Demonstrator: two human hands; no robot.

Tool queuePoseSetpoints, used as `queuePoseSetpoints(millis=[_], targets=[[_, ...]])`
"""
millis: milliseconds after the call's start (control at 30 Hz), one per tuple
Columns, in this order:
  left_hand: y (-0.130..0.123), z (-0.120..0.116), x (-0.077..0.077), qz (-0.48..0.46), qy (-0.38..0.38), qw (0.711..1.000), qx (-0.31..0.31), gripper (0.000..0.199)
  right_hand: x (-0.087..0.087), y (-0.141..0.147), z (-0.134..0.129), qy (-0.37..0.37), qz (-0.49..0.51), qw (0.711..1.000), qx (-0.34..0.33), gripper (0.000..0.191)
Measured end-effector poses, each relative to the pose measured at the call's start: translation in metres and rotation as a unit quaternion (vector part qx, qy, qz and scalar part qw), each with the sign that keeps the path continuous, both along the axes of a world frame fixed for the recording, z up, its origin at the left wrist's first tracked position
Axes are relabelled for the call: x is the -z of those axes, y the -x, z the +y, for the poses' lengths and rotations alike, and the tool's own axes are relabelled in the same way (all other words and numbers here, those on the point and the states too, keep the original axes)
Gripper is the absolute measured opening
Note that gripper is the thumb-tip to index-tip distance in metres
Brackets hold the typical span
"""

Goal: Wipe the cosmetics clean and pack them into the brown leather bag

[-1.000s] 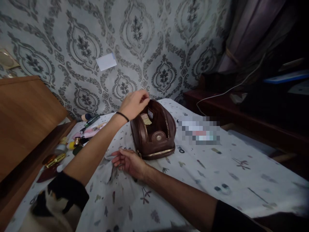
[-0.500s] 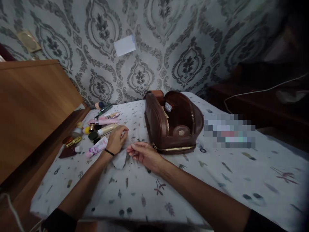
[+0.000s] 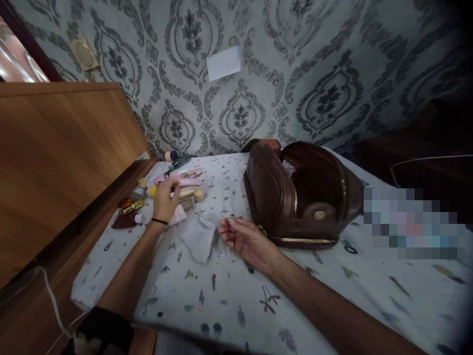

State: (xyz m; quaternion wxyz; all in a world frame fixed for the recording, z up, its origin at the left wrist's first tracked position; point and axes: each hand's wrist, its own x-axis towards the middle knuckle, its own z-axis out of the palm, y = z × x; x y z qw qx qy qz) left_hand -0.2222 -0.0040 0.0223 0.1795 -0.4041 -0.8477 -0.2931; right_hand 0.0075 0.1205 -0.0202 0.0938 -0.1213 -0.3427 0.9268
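Your left hand [image 3: 166,202] is bent at the fingers over the small bottles and tubes, its back hiding whatever it may have hold of, so you cannot be told how far it is closed; your right hand [image 3: 251,241] is loosely curled, palm partly showing, and whether its fingertips pinch the edge of the cloth beside them cannot be made out. From the left, you have a dark red bottle [image 3: 124,221] with a white cap lying on the printed sheet [image 3: 188,296], then a gold tube [image 3: 137,206] and a grey jar [image 3: 139,192], all outside the bag. Your left hand comes next, with a pink and white tube [image 3: 178,215] just beside it and brushes [image 3: 192,173] behind. Further right, the grey cloth [image 3: 199,241] lies loose and looks flat, between your two hands. Past your right hand stands the brown bag [image 3: 266,192]: its top is already unzipped and gaping, a silvery thing [image 3: 287,168] shows inside, and neither hand reaches into it. So the opening is done, while the cluster at the left remains out on the sheet, well apart from the bag.
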Motion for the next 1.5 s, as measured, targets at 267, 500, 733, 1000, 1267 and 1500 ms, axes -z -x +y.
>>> queuePoseSetpoints(millis=[267, 500, 733, 1000, 1267, 1500], targets=[[0.105, -0.064, -0.031, -0.097, 0.075, 0.959, -0.256, 0.044, 0.001, 0.0, 0.001, 0.008, 0.004, 1.0, 0.0, 0.032], [0.139, -0.071, -0.022, -0.188, 0.129, 0.945, -0.234, 0.053, 0.002, 0.001, 0.002, 0.01, -0.001, 1.0, 0.0, 0.029], [0.129, -0.072, -0.03, -0.188, 0.061, 0.951, -0.238, 0.057, -0.001, 0.001, 0.002, 0.001, -0.015, 1.0, 0.006, 0.034], [0.063, -0.052, -0.041, -0.207, -0.112, 0.969, -0.074, 0.057, 0.0, 0.0, 0.001, 0.004, -0.006, 1.0, -0.006, 0.026], [-0.061, 0.007, -0.025, -0.422, -0.169, 0.844, 0.285, 0.058, -0.003, -0.001, -0.001, -0.001, 0.017, 1.0, -0.01, 0.036], [-0.108, 0.029, -0.002, -0.306, -0.109, 0.887, 0.327, 0.052, -0.005, -0.002, -0.004, 0.032, 0.052, 0.998, -0.007, 0.046]])
